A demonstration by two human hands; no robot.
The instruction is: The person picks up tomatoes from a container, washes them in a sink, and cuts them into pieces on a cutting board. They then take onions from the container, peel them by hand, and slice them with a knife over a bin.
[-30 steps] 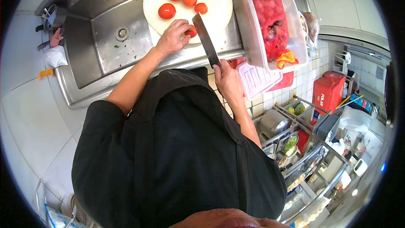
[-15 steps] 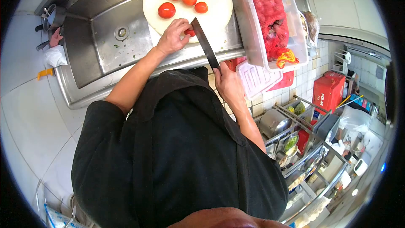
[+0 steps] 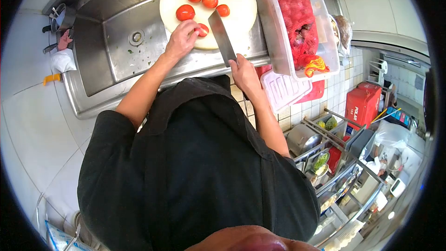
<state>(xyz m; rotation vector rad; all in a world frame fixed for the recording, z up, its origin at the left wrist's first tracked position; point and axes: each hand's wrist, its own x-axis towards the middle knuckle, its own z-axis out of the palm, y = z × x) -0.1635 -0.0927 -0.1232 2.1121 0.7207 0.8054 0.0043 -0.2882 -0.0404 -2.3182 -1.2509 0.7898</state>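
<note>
My right hand [image 3: 245, 75] wraps one cleaver's handle [image 3: 232, 61]; my left hand [image 3: 181, 40], loosely curled, meets one tomato [image 3: 203, 30], grip unclear. Five other tomatoes [image 3: 185, 12] share the one round board [image 3: 242, 24].

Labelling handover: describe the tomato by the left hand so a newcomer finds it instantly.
Find the round pale cutting board, right of the metal sink basin. Near its lower edge, the tomato sits between the left hand and the knife. It lies lowest in view, below five other tomatoes.
</note>
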